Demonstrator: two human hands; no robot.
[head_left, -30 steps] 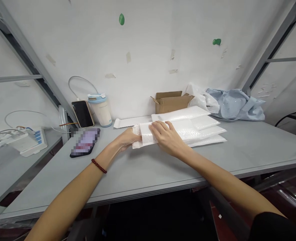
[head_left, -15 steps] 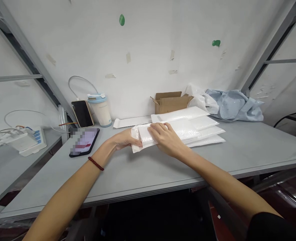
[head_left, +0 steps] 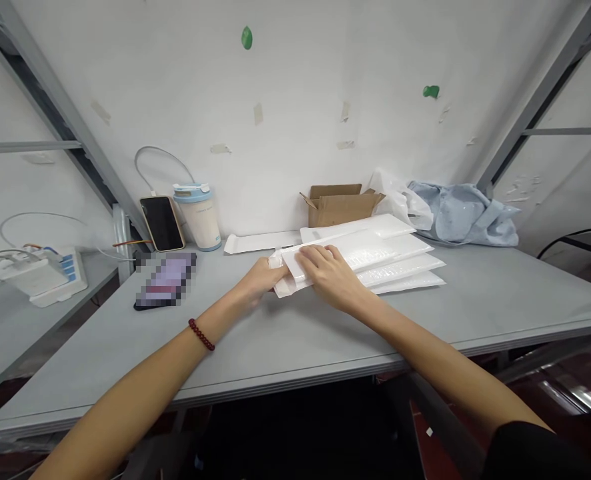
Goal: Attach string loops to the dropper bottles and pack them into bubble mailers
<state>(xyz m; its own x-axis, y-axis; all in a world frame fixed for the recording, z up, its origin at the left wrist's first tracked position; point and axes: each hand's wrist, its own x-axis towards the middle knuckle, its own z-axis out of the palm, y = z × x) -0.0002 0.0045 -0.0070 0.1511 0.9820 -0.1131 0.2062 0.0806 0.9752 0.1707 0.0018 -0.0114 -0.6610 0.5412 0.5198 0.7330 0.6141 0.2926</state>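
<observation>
A white bubble mailer (head_left: 300, 280) lies at the left end of a fanned stack of white padded mailers (head_left: 405, 272). My left hand (head_left: 258, 280) has hold of its left end, at the flap, with the thumb at the opening; the other fingers are hidden behind or inside it. My right hand (head_left: 333, 277) grips the same mailer from above, its fingers curled over the top near the opening. The far end of this mailer merges with the stack, so I cannot tell where it stops.
Behind the stack stand an open cardboard box (head_left: 338, 208), a white plastic bag (head_left: 400, 200) and light blue cloth (head_left: 463, 213). A flat white mailer (head_left: 260, 242) lies near the wall. To the left are a cup (head_left: 199, 217), two phones (head_left: 162, 223) and a power strip (head_left: 60, 277).
My left hand has shifted slightly right and its thumb has moved into the mailer's opening. The flap end is tilted differently. My right hand stays nearly in place.
</observation>
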